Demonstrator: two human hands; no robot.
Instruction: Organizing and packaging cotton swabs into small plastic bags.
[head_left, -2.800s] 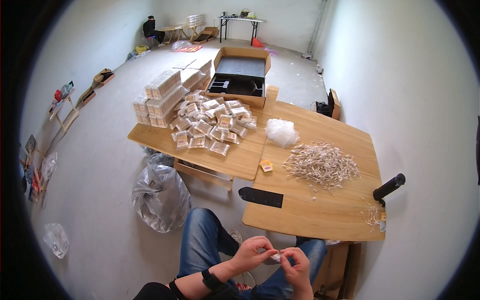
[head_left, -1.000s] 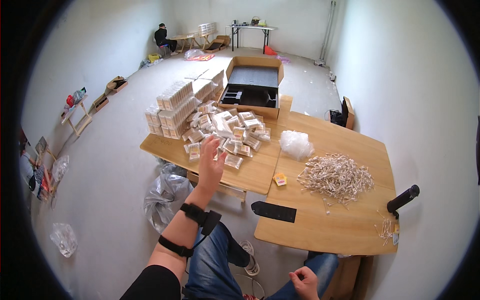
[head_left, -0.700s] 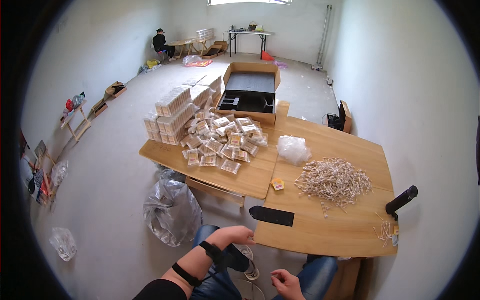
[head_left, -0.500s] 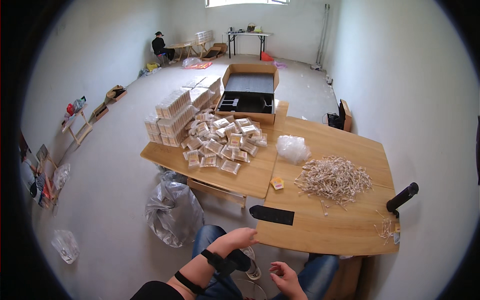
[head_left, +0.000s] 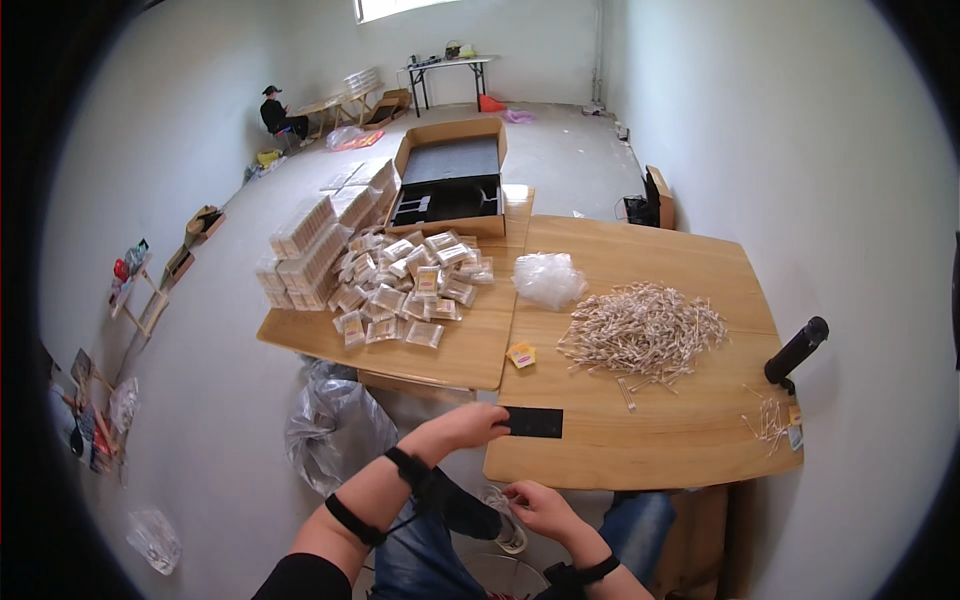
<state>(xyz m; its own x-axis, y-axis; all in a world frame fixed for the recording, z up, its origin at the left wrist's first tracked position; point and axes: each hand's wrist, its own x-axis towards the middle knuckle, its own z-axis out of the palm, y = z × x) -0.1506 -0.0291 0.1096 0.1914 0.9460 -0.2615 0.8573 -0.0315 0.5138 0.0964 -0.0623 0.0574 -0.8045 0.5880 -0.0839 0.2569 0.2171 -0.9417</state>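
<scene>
Black strip [head_left: 538, 423] — end behind left hand [head_left: 470, 426] | fingers, right hand [head_left: 542, 510] too — together or apart, can't tell

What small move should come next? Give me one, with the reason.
I'd probably move the left hand forward to the clear plastic bags. The hand is at the left end of the black strip, no bag shows in it, and the bags lie bunched beside the heap of loose cotton swabs. Whether the right hand holds anything is unclear.
</scene>
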